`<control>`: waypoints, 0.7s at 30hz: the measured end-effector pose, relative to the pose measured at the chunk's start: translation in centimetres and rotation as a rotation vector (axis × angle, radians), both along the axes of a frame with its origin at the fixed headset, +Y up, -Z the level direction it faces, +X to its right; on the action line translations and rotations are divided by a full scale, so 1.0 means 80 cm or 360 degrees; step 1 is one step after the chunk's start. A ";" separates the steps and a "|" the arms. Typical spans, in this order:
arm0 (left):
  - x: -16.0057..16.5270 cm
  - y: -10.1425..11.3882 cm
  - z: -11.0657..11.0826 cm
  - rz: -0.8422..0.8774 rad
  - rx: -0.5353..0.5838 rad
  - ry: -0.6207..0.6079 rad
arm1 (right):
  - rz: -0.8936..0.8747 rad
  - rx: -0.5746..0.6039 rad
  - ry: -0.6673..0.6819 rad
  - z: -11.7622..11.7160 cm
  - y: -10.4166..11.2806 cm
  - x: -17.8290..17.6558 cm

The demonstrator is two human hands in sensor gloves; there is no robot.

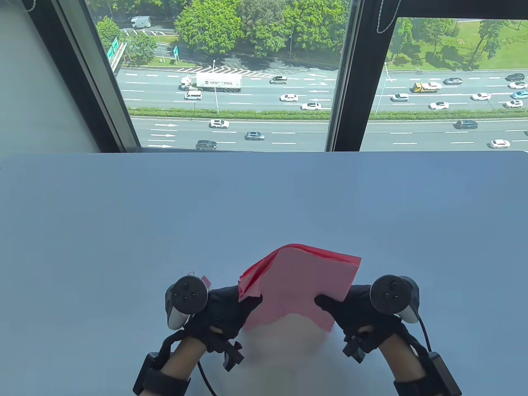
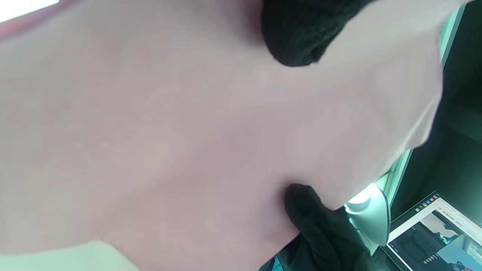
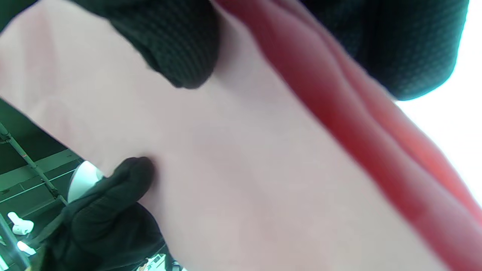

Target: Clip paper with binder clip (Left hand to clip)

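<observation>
Holding the pink paper (image 1: 303,284) above the table (image 1: 123,231), the left hand (image 1: 225,307) grips one side, the right hand (image 1: 350,309) the other.

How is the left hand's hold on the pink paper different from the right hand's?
The left hand grips the paper stack at its left edge, where the sheets fan apart and curl. The right hand grips the lower right corner, where the sheets lie flat together. Both wear black gloves with trackers and hold the stack lifted off the table. No binder clip shows clearly.
</observation>
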State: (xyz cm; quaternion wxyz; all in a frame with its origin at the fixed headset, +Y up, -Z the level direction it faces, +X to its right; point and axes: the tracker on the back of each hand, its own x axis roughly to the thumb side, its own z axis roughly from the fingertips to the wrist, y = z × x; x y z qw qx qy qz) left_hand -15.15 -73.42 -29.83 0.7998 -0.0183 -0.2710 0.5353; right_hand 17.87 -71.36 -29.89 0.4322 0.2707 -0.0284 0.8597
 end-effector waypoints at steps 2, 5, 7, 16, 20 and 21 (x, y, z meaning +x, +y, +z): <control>0.003 0.009 0.006 0.0016 0.0123 0.0071 | -0.0057 0.0052 -0.0026 0.003 0.008 0.000; 0.008 0.012 0.008 -0.0108 0.0194 0.0099 | -0.0012 0.0169 -0.0078 0.006 0.013 -0.004; 0.007 0.002 0.004 -0.0235 0.0030 0.0032 | 0.0088 0.0043 -0.0025 0.002 0.002 -0.006; 0.009 -0.008 -0.002 -0.0154 0.0001 -0.0034 | 0.0007 -0.0104 0.0040 -0.006 -0.009 -0.002; 0.007 -0.007 -0.006 -0.0068 -0.0139 -0.0131 | -0.0081 -0.0136 -0.0013 -0.013 -0.007 0.014; 0.007 -0.008 -0.007 -0.0034 -0.0205 -0.0174 | -0.0125 -0.0173 -0.0029 -0.017 -0.010 0.019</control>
